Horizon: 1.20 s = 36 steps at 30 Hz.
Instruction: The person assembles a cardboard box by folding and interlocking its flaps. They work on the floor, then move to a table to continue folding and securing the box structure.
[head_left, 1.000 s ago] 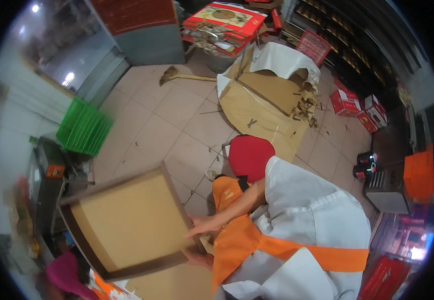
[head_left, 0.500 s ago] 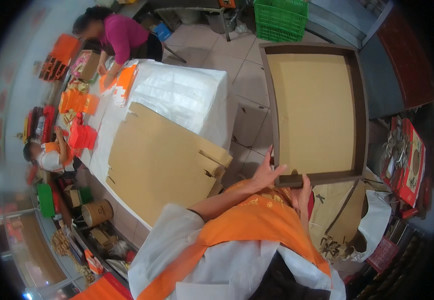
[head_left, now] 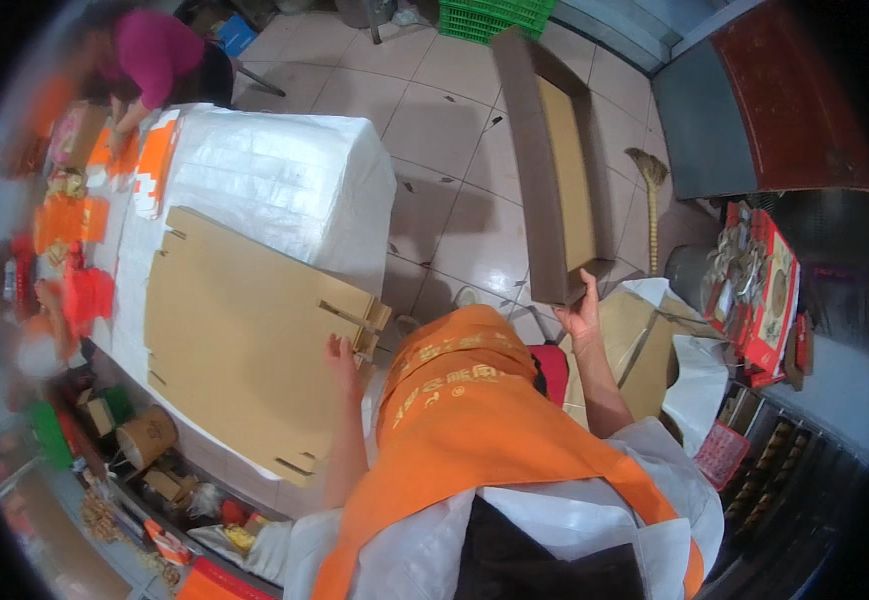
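Gripping the brown tray's (head_left: 555, 170) near corner, your right hand (head_left: 585, 312) curls closed; your left hand (head_left: 343, 357) rests loosely spread on flat cardboard (head_left: 245, 340), fingertips hard to make out.

Plain brown cardboard tray (head_left: 555, 170), brown flat cardboard sheet (head_left: 245, 340), white table cover (head_left: 275, 180), seemingly orange vest (head_left: 475, 420).

Green plastic crate (head_left: 495, 15) on the tiled floor at top edge. Broom (head_left: 652, 205) lies on the floor beside a grey cabinet (head_left: 715, 130) with a red panel. Another person in a magenta top (head_left: 160, 50) bends over the far end of the white-covered table (head_left: 275, 175); orange packets (head_left: 65, 215) along its left edge. Red printed boxes (head_left: 770, 290) stacked at right.
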Each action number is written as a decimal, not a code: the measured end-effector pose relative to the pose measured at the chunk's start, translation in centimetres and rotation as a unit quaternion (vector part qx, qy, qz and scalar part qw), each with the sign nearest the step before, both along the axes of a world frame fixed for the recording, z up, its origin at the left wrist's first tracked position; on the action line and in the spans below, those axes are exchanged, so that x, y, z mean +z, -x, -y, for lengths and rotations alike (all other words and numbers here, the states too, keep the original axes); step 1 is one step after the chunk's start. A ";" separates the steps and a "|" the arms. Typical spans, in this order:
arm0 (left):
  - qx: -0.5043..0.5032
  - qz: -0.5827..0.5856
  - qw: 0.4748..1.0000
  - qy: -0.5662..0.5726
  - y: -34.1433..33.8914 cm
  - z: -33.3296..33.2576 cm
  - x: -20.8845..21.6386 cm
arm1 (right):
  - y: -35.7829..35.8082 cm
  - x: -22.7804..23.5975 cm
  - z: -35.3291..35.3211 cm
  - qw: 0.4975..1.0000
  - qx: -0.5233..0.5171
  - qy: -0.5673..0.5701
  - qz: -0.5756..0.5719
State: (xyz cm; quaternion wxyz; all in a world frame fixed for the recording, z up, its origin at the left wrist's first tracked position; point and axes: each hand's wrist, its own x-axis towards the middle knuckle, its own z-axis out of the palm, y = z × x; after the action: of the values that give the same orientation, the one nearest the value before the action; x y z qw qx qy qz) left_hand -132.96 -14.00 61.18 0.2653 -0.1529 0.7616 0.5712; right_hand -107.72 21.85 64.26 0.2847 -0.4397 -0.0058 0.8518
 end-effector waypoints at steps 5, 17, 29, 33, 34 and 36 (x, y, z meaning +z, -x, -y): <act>0.000 0.053 0.999 0.006 0.2 1.0 -0.5 | 2.5 1.9 2.0 0.938 -0.071 0.243 -0.238; -0.018 0.042 0.999 0.027 3.6 2.9 -5.2 | 4.1 3.0 3.7 0.909 0.075 0.206 -0.354; -0.004 0.017 0.997 0.075 4.4 2.1 -4.8 | 29.3 -4.2 7.4 0.914 0.369 -0.165 -0.001; 0.067 0.020 0.994 0.082 3.1 1.3 -3.9 | 38.4 -11.5 9.2 0.905 0.388 -0.151 0.089; 0.097 0.036 0.993 0.060 2.4 1.3 -3.7 | 39.4 -12.4 9.6 0.891 0.411 -0.152 0.123; 0.159 0.056 0.985 0.044 1.2 2.0 -3.6 | 39.9 -12.8 9.9 0.891 0.422 -0.135 0.097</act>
State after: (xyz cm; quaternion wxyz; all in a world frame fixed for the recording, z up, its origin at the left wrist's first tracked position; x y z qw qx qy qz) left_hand -134.15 -16.03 57.59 0.2065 -0.3156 0.7356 0.5628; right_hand -147.63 11.96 51.46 -0.0465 -0.4337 -0.3333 0.8358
